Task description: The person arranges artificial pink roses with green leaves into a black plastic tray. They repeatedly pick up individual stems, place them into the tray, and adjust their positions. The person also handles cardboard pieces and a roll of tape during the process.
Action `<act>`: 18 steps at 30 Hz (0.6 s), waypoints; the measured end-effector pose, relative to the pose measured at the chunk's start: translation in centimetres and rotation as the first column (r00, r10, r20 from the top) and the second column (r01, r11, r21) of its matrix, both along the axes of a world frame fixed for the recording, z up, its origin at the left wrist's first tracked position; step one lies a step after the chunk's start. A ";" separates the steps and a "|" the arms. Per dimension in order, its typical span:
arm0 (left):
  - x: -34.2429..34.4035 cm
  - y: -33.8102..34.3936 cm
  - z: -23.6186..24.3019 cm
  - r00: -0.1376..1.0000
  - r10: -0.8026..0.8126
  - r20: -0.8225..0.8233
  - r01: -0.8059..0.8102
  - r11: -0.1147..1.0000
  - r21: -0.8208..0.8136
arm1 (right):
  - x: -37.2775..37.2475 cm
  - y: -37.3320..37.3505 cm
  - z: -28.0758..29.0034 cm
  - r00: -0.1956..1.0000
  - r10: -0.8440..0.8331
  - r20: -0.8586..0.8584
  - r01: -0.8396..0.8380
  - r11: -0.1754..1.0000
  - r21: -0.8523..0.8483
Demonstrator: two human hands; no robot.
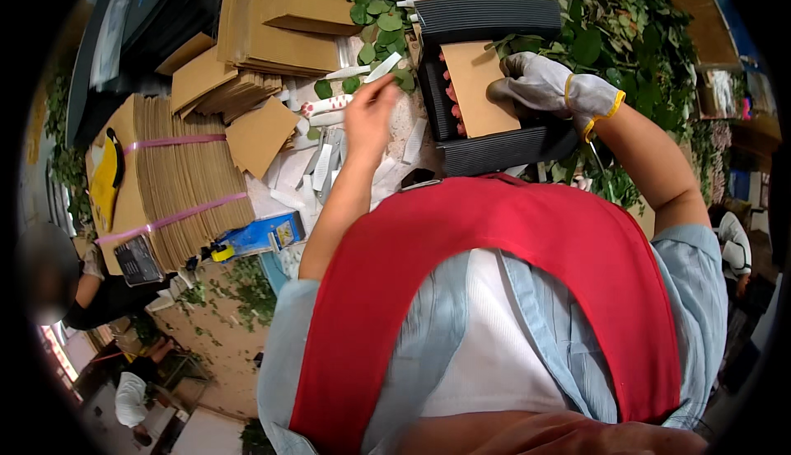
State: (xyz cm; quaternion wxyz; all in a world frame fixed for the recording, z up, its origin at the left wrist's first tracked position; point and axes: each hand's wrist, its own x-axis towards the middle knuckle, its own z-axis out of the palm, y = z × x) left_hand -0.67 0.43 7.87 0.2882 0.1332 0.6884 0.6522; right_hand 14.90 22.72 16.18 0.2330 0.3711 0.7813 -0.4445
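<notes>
My right hand, in a grey glove with a yellow cuff edge, grips a brown cardboard sheet by its right side. The sheet lies over a row of pinkish-red flowers, between two flaps of black corrugated board. Green leaves stick out beside the gloved fingers. My bare left hand is raised to the left of the black board, near a white strip. Motion smears its fingers, so whether they hold anything is unclear.
Leafy stems cover the far right. Strapped cardboard sheets and further cardboard stacks stand at left. White strips, a patterned sleeve and a blue tool lie nearby. Other people are at lower left.
</notes>
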 end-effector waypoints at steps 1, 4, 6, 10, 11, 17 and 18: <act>-0.3 -0.3 1.2 0.988 -0.074 -0.136 0.082 0.995 0.054 | -0.1 -0.2 0.4 0.998 0.063 0.001 -0.063 0.994 0.089; 0.3 1.0 3.5 0.827 -0.190 -0.529 0.306 0.942 0.141 | -0.2 -0.4 1.9 0.992 0.126 0.011 -0.125 0.968 0.216; 1.4 3.3 3.8 0.477 -0.421 -0.771 0.573 0.815 -0.090 | -0.5 -0.5 2.7 0.992 0.122 0.039 -0.127 0.972 0.196; 3.1 6.0 3.4 0.061 -0.751 -0.657 0.468 0.603 -0.646 | -1.3 -1.7 3.0 0.656 0.524 0.544 -0.752 0.512 0.415; 3.3 6.0 3.4 0.046 -0.748 -0.662 0.448 0.608 -0.656 | -1.6 -2.2 2.9 0.665 0.595 0.452 -0.746 0.554 0.369; 3.1 5.9 4.0 -0.015 -0.791 -0.611 0.488 0.528 -0.695 | -2.8 -0.3 8.4 0.824 0.567 -0.023 -0.445 0.670 0.594; 3.1 5.8 4.0 -0.007 -0.841 -0.541 0.444 0.482 -0.755 | -3.4 1.2 8.4 0.625 0.701 -0.343 -0.065 0.484 0.872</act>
